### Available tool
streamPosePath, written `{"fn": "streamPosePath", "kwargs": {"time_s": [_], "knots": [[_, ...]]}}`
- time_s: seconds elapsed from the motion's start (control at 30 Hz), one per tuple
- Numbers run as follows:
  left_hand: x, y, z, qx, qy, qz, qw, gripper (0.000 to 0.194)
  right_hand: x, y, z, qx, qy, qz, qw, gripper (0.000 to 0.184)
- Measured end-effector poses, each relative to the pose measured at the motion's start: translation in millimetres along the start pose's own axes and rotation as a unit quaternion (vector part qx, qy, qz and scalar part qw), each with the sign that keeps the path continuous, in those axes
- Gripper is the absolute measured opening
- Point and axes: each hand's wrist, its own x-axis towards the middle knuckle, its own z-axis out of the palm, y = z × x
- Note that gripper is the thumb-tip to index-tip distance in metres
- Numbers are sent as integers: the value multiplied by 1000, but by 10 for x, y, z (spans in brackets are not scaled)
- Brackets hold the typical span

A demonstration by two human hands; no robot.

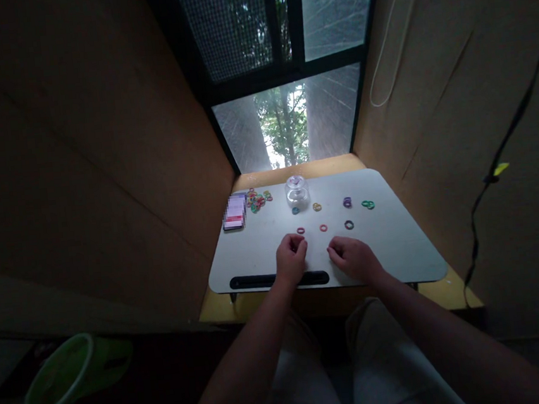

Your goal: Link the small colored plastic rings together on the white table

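Hair ties (pixel 257 201), piled at ten o'clock on the white tabletop (pixel 398 253), look light, soft and stretchy, best pinched at the rim; left hand (pixel 290 260) curls nearly closed, crimson ring (pixel 298 231) near its twelve o'clock; right hand (pixel 355 260) curls loosely, orange ring (pixel 320 228) towards its eleven; whether either grips anything, I cannot tell.

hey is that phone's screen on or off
On: the phone at the left side of the white table shows a lit, pale display with a red band.
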Motion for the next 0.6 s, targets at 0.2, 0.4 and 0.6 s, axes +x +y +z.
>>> {"fn": "streamPosePath", "kwargs": {"time_s": [0.2,0.4,0.6], "knots": [[490,-178,-325,142,95,3,985,32,1,9,-4,12,3,1,1000,17],[961,-226,-455,352,59,-52,933,53,2,14,7,14,6,4,1000,17],[1180,-222,-443,415,39,-89,905,64,8,11,3,17,5,4,1000,17]]}}
